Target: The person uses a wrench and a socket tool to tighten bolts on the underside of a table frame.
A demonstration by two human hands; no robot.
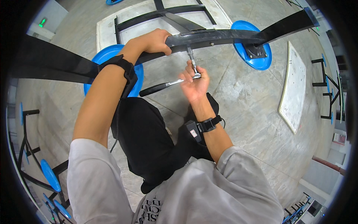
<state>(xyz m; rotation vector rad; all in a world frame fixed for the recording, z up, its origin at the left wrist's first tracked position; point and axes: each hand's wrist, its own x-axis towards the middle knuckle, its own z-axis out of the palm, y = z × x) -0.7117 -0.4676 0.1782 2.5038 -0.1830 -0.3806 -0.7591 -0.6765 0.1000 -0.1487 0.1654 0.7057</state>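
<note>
My left hand (153,42) is closed over the black metal beam (227,35), its thumb on the near side. Below the beam, my right hand (197,85) grips a socket wrench (156,89) around its head. The wrench's black handle points to the left, and its silver extension rises to the underside of the beam. Whether the socket sits on a bolt there is too small to tell. A bolt head (212,44) shows on the beam just right of the extension.
Round blue seats (247,56) are fixed at both ends of the beam. Beyond it, a black frame (149,18) lies over a white board. Another white board (293,89) is on the concrete floor at right. More blue-seated black frames (50,175) stand at left.
</note>
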